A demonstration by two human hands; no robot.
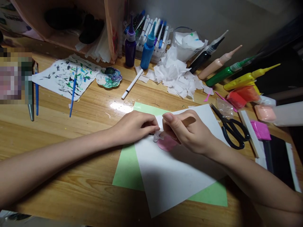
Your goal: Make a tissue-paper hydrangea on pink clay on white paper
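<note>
My left hand reaches in over the white sheet, thumb and fingertips pinched on a crumpled white tissue scrap. Right beside it, my right hand is curled closed around a flat brown stick that looks like a wooden craft stick. Only its rounded end shows; the rest is hidden in the fist. Under the fingers a pink rounded piece lies on the white sheet, partly covered by my hands. A green sheet lies beneath the white one, turned at an angle.
Black scissors lie right of the sheets. Behind are torn white tissue pieces, a white marker and several paint bottles. To the left are a paint palette and a brush on a stained cloth.
</note>
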